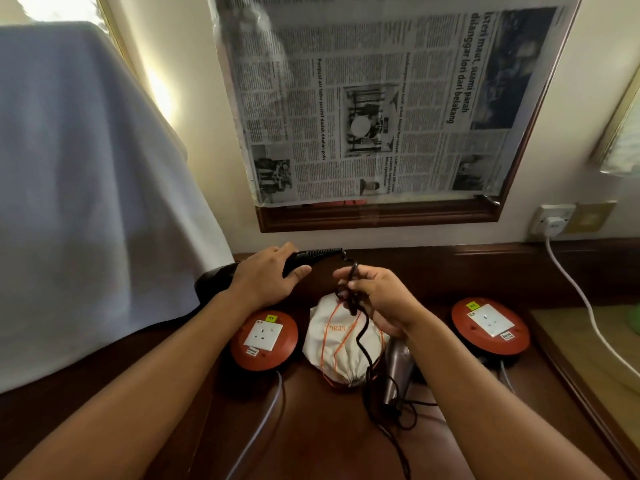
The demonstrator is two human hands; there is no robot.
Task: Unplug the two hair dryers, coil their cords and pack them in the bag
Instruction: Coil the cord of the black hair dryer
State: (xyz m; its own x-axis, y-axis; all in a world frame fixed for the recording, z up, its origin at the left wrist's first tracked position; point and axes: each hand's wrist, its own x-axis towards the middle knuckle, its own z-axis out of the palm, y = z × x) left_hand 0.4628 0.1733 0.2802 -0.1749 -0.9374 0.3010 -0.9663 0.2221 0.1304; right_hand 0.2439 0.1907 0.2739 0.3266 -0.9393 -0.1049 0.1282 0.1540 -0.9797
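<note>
My left hand (268,275) grips the handle of a black hair dryer (311,256), held above the dark wooden table (311,427); the dryer's body points left, partly behind my wrist. My right hand (377,296) pinches that dryer's black cord (360,327), which is bunched at my fingers and hangs in a loose run down to the table. Below my hands lies a white drawstring bag (341,344) with orange strings. A silver hair dryer (396,368) lies on the table to the bag's right, partly under my right forearm, its cord loose beside it.
Two red round extension reels with white sockets sit on the table, one left (265,339) and one right (490,327) of the bag. A white plug and cable (554,225) hang from the wall socket at the right. A white cloth (86,202) drapes at the left; newspaper covers the mirror (381,98).
</note>
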